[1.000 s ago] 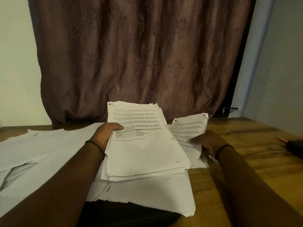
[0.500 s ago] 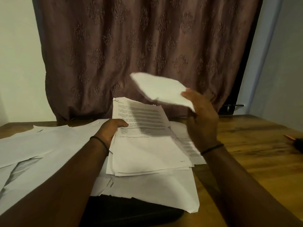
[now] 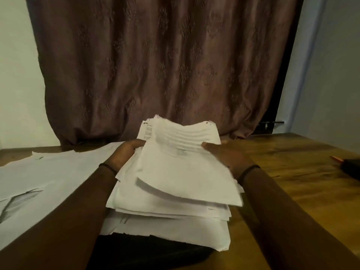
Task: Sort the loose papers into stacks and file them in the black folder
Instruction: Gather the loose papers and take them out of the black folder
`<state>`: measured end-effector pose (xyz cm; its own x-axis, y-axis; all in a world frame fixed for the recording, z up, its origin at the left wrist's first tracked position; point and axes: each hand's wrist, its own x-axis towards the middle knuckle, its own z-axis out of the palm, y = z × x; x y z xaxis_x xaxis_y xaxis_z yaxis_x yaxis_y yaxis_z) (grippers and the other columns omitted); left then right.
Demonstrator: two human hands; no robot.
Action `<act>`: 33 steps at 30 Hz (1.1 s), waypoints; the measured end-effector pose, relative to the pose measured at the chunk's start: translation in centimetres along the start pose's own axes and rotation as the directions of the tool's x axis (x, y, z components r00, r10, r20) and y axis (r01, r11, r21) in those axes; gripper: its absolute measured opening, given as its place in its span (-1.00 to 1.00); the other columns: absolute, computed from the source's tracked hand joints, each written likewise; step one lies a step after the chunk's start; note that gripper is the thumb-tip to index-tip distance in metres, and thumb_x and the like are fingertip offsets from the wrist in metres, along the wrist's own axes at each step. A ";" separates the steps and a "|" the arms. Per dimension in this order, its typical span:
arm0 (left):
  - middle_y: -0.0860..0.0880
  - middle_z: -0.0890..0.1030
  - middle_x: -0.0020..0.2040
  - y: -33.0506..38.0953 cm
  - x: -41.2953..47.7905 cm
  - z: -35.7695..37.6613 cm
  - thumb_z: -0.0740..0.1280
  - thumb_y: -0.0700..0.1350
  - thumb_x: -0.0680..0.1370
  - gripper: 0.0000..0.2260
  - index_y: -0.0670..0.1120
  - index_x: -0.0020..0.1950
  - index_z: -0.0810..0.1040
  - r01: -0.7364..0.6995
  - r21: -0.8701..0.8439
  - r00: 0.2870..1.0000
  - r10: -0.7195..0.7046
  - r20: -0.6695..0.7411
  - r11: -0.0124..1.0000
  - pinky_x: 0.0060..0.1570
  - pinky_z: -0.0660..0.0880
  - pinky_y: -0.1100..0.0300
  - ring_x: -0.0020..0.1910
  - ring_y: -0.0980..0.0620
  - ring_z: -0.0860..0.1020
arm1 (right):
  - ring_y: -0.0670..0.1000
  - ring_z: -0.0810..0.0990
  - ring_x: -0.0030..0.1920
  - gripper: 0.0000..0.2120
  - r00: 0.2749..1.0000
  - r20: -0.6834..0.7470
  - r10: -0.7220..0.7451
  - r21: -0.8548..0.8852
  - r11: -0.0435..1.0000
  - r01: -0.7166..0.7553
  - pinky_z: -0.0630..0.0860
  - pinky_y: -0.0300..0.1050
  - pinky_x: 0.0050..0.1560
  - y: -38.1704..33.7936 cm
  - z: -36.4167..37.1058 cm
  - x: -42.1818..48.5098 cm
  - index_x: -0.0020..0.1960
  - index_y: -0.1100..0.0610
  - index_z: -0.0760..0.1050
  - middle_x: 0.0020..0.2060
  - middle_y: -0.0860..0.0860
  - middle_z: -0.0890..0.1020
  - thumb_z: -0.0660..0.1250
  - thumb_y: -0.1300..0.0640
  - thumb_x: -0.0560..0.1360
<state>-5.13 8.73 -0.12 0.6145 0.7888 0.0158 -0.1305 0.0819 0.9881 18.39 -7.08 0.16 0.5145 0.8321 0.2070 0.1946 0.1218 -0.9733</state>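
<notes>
Nearest, the black folder (image 3: 148,254) lies at the bench's front edge, mostly buried under a big loose sheet (image 3: 171,230). Only its near part shows, so I cannot tell whether it is open or closed.

Above that, the stack (image 3: 175,193) is held between both hands, tilted up toward the far side. Whether its near end rests on the sheet is unclear.
- Left hand (image 3: 126,152): fingers curled round the stack's left edge, thumb on top.
- Right hand (image 3: 228,154): thumb pressed on the top sheet (image 3: 185,162) at the right edge, fingers hidden beneath; a pinch grip.

Risks, as I judge them:
- The top sheet sits skewed across the stack and its near edge curls up. Only the thumbs hold it, so it could slide off toward the front.
- The stack's edges are ragged and the lower sheets fan out at the near right corner. Squaring it on the sheet rather than on bare bench (image 3: 292,172) may drag that sheet along.
- The buried folder invites lifting it with paper on top, spilling the lot.

Farther left, unsorted papers (image 3: 48,172) spread close to the left forearm; a dropped sheet would mix in.

Right, a pen (image 3: 336,158) beside a dark thing (image 3: 350,168) lies well apart. Behind all, a curtain (image 3: 155,65).
</notes>
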 end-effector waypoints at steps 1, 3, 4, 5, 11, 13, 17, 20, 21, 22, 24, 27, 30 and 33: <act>0.01 0.71 -0.26 0.0 0.0 0.2 0.28 0.01 0.59 -0.63 -0.23 0.25 0.53 0.008 -0.079 1.000 -0.009 -0.005 0.997 -0.24 0.61 0.28 -0.29 0.09 0.68 | -0.06 0.69 -0.14 -0.75 0.999 -0.014 0.029 -0.043 0.999 -0.029 0.56 -0.35 -0.27 0.8 0.2 0.2 0.15 0.21 0.64 0.04 0.08 0.70 0.44 0.13 0.52; -0.12 0.69 0.01 -0.2 0.0 0.2 0.15 -0.13 0.65 -0.70 -0.21 0.30 0.51 0.066 -0.186 0.998 -0.066 0.006 0.980 -0.04 0.61 0.13 -0.09 -0.06 0.68 | 0.03 0.69 0.00 -0.74 0.995 0.048 0.090 0.034 0.995 -0.092 0.60 -0.27 -0.10 1.9 1.0 0.5 0.21 0.22 0.60 0.12 0.11 0.68 0.41 0.20 0.53; -0.15 0.65 0.12 -0.3 0.3 0.1 0.15 -0.12 0.65 -0.68 -0.22 0.34 0.49 0.061 -0.195 0.998 -0.061 0.007 0.979 0.07 0.56 0.08 0.00 -0.10 0.64 | 0.07 0.67 0.09 -0.71 0.988 0.109 0.106 0.147 0.982 -0.122 0.60 -0.19 0.04 2.5 1.3 0.8 0.26 0.24 0.56 0.16 0.11 0.66 0.38 0.26 0.54; -0.16 0.61 0.18 -0.1 -0.1 0.3 0.16 -0.10 0.65 -0.67 -0.21 0.35 0.48 0.056 -0.187 0.998 -0.061 -0.020 0.981 0.12 0.52 0.06 0.05 -0.11 0.61 | 0.07 0.66 0.13 -0.68 0.982 0.160 0.104 0.274 0.951 -0.146 0.59 -0.15 0.12 2.6 1.5 0.8 0.29 0.25 0.53 0.19 0.10 0.64 0.35 0.32 0.54; -0.16 0.62 0.21 0.7 -1.3 2.3 0.18 0.15 0.60 -0.56 -0.09 0.31 0.55 0.045 -0.258 0.999 -0.038 0.032 0.965 0.23 0.49 -0.04 0.14 -0.13 0.60 | 0.15 0.65 0.14 -0.70 0.982 0.158 0.106 0.440 0.883 -0.166 0.59 0.02 0.16 1.5 0.7 0.4 0.25 0.26 0.55 0.16 0.15 0.65 0.37 0.33 0.52; -0.16 0.63 0.20 2.0 -2.3 4.2 0.21 0.23 0.54 -0.53 -0.06 0.22 0.64 0.100 -0.251 0.986 -0.063 0.152 0.963 0.22 0.52 -0.07 0.14 -0.16 0.61 | 0.23 0.59 0.22 -0.59 0.989 0.133 0.070 0.438 0.891 -0.122 0.48 0.19 0.30 0.9 0.1 -0.6 0.30 0.28 0.52 0.23 0.20 0.61 0.45 0.26 0.47; -0.19 0.63 0.20 5.9 -4.4 9.5 0.32 -0.03 0.52 -0.63 -0.15 0.27 0.59 0.065 -0.177 0.961 -0.014 0.277 0.982 -0.08 0.64 -0.03 0.08 -0.16 0.65 | 0.24 0.61 0.19 -0.62 0.992 -0.073 -0.100 0.450 0.884 0.122 0.54 0.17 0.21 -2.8 -3.1 -3.1 0.30 0.30 0.51 0.20 0.22 0.62 0.41 0.27 0.50; -0.22 0.57 0.28 8.7 -4.9 13.9 0.32 -0.20 0.51 -0.58 -0.19 0.37 0.48 -0.163 -0.169 0.934 0.207 0.293 0.972 0.08 0.59 -0.09 0.17 -0.19 0.61 | 0.13 0.68 0.08 -0.70 0.933 -0.251 -0.257 0.285 0.902 0.325 0.60 0.08 0.15 -7.8 -7.8 -5.5 0.27 0.30 0.53 0.09 0.17 0.68 0.35 0.32 0.55; -0.22 0.57 0.27 9.5 -5.4 15.5 0.33 -0.23 0.51 -0.60 -0.19 0.36 0.49 -0.210 -0.182 0.917 0.258 0.303 0.960 0.11 0.57 -0.11 0.18 -0.19 0.60 | 0.08 0.69 0.05 -0.70 0.896 -0.305 -0.321 0.186 0.903 0.387 0.62 0.03 0.11 -9.5 -9.3 -6.2 0.26 0.28 0.55 0.06 0.13 0.69 0.37 0.29 0.54; -0.21 0.59 0.25 10.2 -5.9 17.1 0.33 -0.26 0.52 -0.62 -0.19 0.35 0.50 -0.245 -0.199 0.902 0.298 0.311 0.949 0.13 0.56 -0.13 0.18 -0.20 0.60 | 0.06 0.70 0.04 -0.71 0.862 -0.338 -0.377 0.111 0.894 0.435 0.63 0.00 0.08 -11.2 -10.7 -7.0 0.25 0.26 0.56 0.06 0.10 0.69 0.39 0.26 0.54; -0.20 0.62 0.21 11.1 -6.4 19.9 0.37 -0.27 0.50 -0.62 -0.21 0.33 0.52 -0.308 -0.245 0.868 0.378 0.324 0.919 0.11 0.57 -0.11 0.17 -0.19 0.61 | 0.05 0.70 0.04 -0.71 0.819 -0.368 -0.440 0.058 0.868 0.492 0.63 -0.08 0.02 -13.3 -13.0 -8.4 0.24 0.24 0.56 0.06 0.08 0.70 0.41 0.24 0.53; -0.17 0.62 0.21 9.8 -7.0 22.5 0.49 -0.20 0.42 -0.53 -0.17 0.32 0.54 -0.384 -0.240 0.836 0.446 0.320 0.892 0.21 0.52 -0.07 0.21 -0.15 0.59 | 0.08 0.68 0.08 -0.66 0.822 -0.351 -0.449 0.079 0.860 0.503 0.62 -0.04 0.06 -13.1 -15.3 -11.0 0.26 0.23 0.55 0.10 0.09 0.69 0.44 0.21 0.50; -0.10 0.64 0.20 5.0 -7.7 22.9 0.50 -0.14 0.37 -0.47 -0.14 0.33 0.52 -0.373 -0.163 0.861 0.406 0.306 0.913 0.15 0.55 0.03 0.18 -0.08 0.61 | 0.11 0.66 0.13 -0.58 0.898 -0.291 -0.329 0.098 0.924 0.370 0.59 0.07 0.16 -7.9 -16.8 -12.9 0.29 0.16 0.53 0.13 0.06 0.68 0.47 0.12 0.47; -0.11 0.64 0.20 1.2 -8.2 22.7 0.57 -0.13 0.35 -0.45 -0.15 0.31 0.54 -0.346 -0.131 0.867 0.370 0.333 0.929 0.15 0.56 0.06 0.18 -0.10 0.61 | 0.15 0.65 0.15 -0.69 0.946 -0.246 -0.210 0.162 0.954 0.254 0.58 0.04 0.18 -3.3 -17.0 -14.6 0.24 0.16 0.55 0.11 0.05 0.69 0.42 0.19 0.50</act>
<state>7.28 -11.49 4.37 0.7438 0.5115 0.4302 -0.4360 -0.1166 0.8924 24.41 -28.84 2.05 0.6511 0.6288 0.4251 0.1812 0.4151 -0.8916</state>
